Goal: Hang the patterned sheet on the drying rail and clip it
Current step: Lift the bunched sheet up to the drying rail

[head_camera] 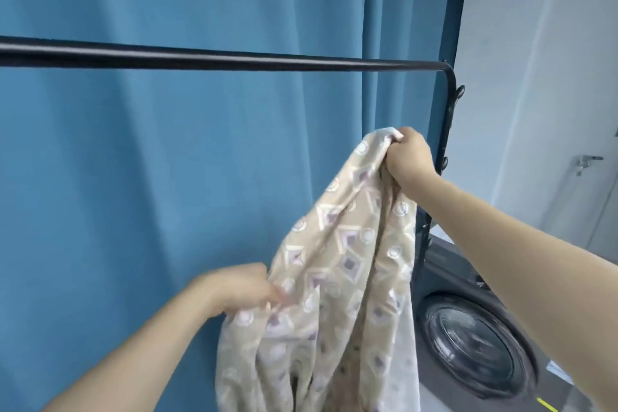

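A beige patterned sheet (337,278) with purple diamonds and white circles hangs bunched in front of me, below the rail. My right hand (409,157) grips its top corner, raised near the rail's right upright. Lower down, my left hand (247,288) pinches the sheet's left edge. The black drying rail (214,57) runs across the view above both hands and bends down at the right corner (449,77). The sheet does not touch the rail. No clip is visible in either hand.
A blue curtain (167,160) hangs right behind the rail. Small dark knobs (459,92) sit on the right upright. A dark front-loading washing machine (475,328) stands at the lower right, beside a white wall and a door handle (587,162).
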### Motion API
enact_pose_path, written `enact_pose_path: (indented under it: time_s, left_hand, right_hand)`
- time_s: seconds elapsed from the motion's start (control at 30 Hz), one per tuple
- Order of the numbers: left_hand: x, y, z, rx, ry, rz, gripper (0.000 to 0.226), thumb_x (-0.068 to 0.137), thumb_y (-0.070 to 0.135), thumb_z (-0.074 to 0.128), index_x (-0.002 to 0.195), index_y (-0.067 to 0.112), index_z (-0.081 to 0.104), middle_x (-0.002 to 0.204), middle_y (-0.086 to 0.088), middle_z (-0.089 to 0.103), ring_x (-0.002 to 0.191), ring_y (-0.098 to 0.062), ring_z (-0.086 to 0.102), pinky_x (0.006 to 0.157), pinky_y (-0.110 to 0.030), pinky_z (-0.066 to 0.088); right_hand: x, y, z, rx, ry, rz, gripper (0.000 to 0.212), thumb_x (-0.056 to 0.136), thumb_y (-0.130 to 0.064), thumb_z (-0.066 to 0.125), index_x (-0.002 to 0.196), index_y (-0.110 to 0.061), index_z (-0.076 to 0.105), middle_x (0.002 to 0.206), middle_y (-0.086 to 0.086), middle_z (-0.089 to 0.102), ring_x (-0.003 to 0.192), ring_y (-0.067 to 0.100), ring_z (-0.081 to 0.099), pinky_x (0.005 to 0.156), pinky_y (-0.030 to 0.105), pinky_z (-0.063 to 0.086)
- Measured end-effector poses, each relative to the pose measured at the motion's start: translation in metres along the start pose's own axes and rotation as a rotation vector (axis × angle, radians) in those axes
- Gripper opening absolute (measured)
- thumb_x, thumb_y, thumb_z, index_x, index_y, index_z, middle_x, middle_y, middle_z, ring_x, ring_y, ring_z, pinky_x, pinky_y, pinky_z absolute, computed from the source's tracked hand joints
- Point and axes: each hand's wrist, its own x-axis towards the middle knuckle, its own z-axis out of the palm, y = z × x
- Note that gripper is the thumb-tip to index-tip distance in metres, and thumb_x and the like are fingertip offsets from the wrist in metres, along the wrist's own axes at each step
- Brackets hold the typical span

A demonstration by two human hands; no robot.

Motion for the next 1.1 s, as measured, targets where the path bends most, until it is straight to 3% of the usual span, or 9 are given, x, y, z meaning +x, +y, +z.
enact_pose_path:
  time_s: [0.13, 0.23, 0.33, 0.5, 0.6, 0.7, 0.8, 0.97, 1.1]
  left_hand:
    - [-0.008, 0.041, -0.045, -0.031, 0.822, 0.188, 0.006, 0.077, 0.012, 0.044, 0.072, 0.013, 0.045, 0.078, -0.009, 0.061, 0.074, -0.030, 0.062, 0.062, -0.035, 0.049]
    - [-0.038, 0.065, -0.077, -0.157, 1.059, 0.362, 0.006, 0.075, 0.011, 0.040, 0.070, 0.011, 0.044, 0.067, -0.006, 0.054, 0.070, -0.033, 0.059, 0.062, -0.041, 0.047]
    - [-0.045, 0.042, -0.057, -0.033, 1.046, 0.225, 0.014, 0.080, 0.009, 0.048, 0.067, 0.012, 0.042, 0.064, -0.002, 0.051, 0.073, -0.034, 0.054, 0.055, -0.036, 0.035]
    - [-0.042, 0.026, -0.038, 0.017, 0.976, 0.138, 0.009, 0.084, 0.018, 0.052, 0.076, 0.016, 0.050, 0.078, 0.000, 0.058, 0.080, -0.029, 0.054, 0.059, -0.032, 0.035]
    - [-0.055, 0.020, -0.074, 0.012, 1.072, 0.170, 0.003, 0.083, 0.017, 0.053, 0.081, 0.016, 0.052, 0.084, -0.004, 0.060, 0.083, -0.030, 0.055, 0.064, -0.034, 0.040]
    - [-0.054, 0.006, -0.079, -0.007, 1.089, 0.162, 0.006, 0.083, 0.012, 0.050, 0.079, 0.016, 0.048, 0.081, -0.005, 0.058, 0.083, -0.032, 0.056, 0.064, -0.035, 0.041]
    - [-0.043, -0.001, -0.059, -0.057, 1.014, 0.135, 0.009, 0.085, 0.024, 0.052, 0.080, 0.017, 0.048, 0.085, -0.006, 0.062, 0.082, -0.032, 0.062, 0.070, -0.038, 0.050]
    - [-0.030, 0.001, -0.030, -0.047, 0.859, 0.197, 0.020, 0.088, 0.034, 0.058, 0.078, 0.020, 0.047, 0.079, 0.006, 0.059, 0.075, -0.020, 0.057, 0.059, -0.031, 0.040]
    - [-0.013, -0.043, -0.005, 0.037, 0.707, 0.043, 0.009, 0.082, 0.010, 0.051, 0.076, 0.016, 0.049, 0.081, 0.000, 0.057, 0.083, -0.028, 0.058, 0.057, -0.031, 0.035]
  right_hand:
    - [-0.008, 0.005, 0.024, -0.402, -0.089, -0.320, 0.021, 0.077, -0.004, 0.040, 0.060, -0.012, 0.048, 0.080, 0.002, 0.039, 0.084, 0.023, 0.037, 0.073, 0.034, 0.037]
    - [-0.027, -0.009, 0.021, 0.007, -0.555, -0.152, 0.032, 0.082, -0.004, 0.057, 0.056, -0.023, 0.057, 0.085, 0.003, 0.052, 0.090, 0.021, 0.048, 0.068, 0.026, 0.041]
    - [-0.054, -0.015, 0.015, 0.447, -0.962, 0.041, 0.021, 0.081, 0.002, 0.062, 0.079, -0.017, 0.071, 0.090, 0.005, 0.069, 0.087, 0.020, 0.066, 0.076, 0.029, 0.052]
    - [-0.074, -0.026, 0.019, 0.489, -1.050, 0.264, 0.011, 0.074, -0.009, 0.057, 0.077, -0.011, 0.067, 0.073, 0.006, 0.066, 0.068, 0.019, 0.065, 0.064, 0.025, 0.054]
    - [-0.071, -0.045, -0.001, 0.165, -1.308, 0.284, 0.030, 0.074, -0.030, 0.065, 0.095, -0.009, 0.070, 0.099, 0.010, 0.072, 0.091, 0.024, 0.069, 0.082, 0.032, 0.055]
    - [-0.079, -0.050, 0.009, -0.282, -1.065, -0.153, 0.026, 0.070, -0.029, 0.067, 0.078, -0.004, 0.064, 0.076, 0.002, 0.063, 0.070, 0.020, 0.059, 0.067, 0.029, 0.048]
    - [-0.086, -0.057, 0.024, 0.153, -0.708, -0.092, 0.021, 0.082, 0.000, 0.047, 0.068, -0.009, 0.060, 0.062, 0.003, 0.056, 0.058, 0.020, 0.052, 0.052, 0.021, 0.040]
    - [-0.082, -0.064, 0.042, 0.884, -0.875, 0.236, 0.013, 0.092, -0.015, 0.050, 0.086, -0.006, 0.057, 0.077, 0.014, 0.058, 0.070, 0.022, 0.060, 0.064, 0.028, 0.056]
    - [-0.088, -0.070, 0.037, 0.453, -1.158, 0.229, 0.035, 0.091, -0.029, 0.046, 0.103, -0.003, 0.066, 0.096, 0.010, 0.070, 0.091, 0.024, 0.067, 0.077, 0.027, 0.054]
